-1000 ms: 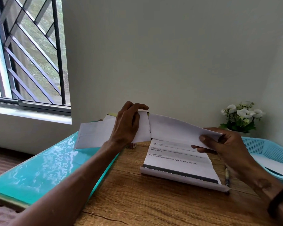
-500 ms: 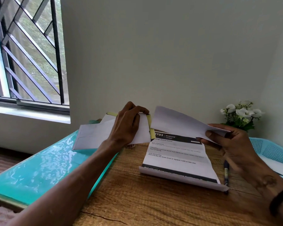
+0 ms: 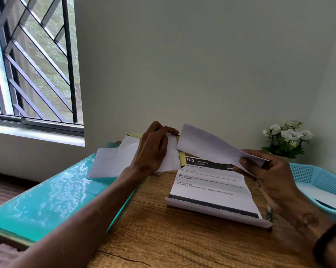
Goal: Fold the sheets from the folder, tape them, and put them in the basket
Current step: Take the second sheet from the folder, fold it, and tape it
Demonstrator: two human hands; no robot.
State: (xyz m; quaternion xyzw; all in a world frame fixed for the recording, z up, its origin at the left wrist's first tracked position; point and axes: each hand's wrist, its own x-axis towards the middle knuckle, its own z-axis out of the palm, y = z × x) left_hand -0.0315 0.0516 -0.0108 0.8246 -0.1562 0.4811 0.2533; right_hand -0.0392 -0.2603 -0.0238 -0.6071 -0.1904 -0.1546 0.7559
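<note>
My left hand (image 3: pixel 153 149) grips a bundle of folded white sheets (image 3: pixel 113 161) with a yellowish tape strip (image 3: pixel 182 158) along its right edge, held above the far end of the teal folder (image 3: pixel 47 200). My right hand (image 3: pixel 269 171) pinches the right end of a separate folded white sheet (image 3: pixel 207 144), raised over the table; its left tip nearly meets the bundle. A printed sheet (image 3: pixel 211 188) lies flat on the wooden table (image 3: pixel 163 238) beneath both, its near edge curled up. The blue basket (image 3: pixel 306 175) stands at the right with a white sheet (image 3: pixel 327 196) inside.
A pen (image 3: pixel 268 213) lies by the printed sheet's right edge, partly under my right wrist. A pot of white flowers (image 3: pixel 287 138) stands in the back right corner against the wall. A barred window (image 3: pixel 31 60) is at the left. A small object under my left hand is mostly hidden.
My right hand has lifted its folded sheet up and away from the left hand's bundle. The printed sheet's dark header and the yellowish tape strip have come into view.
</note>
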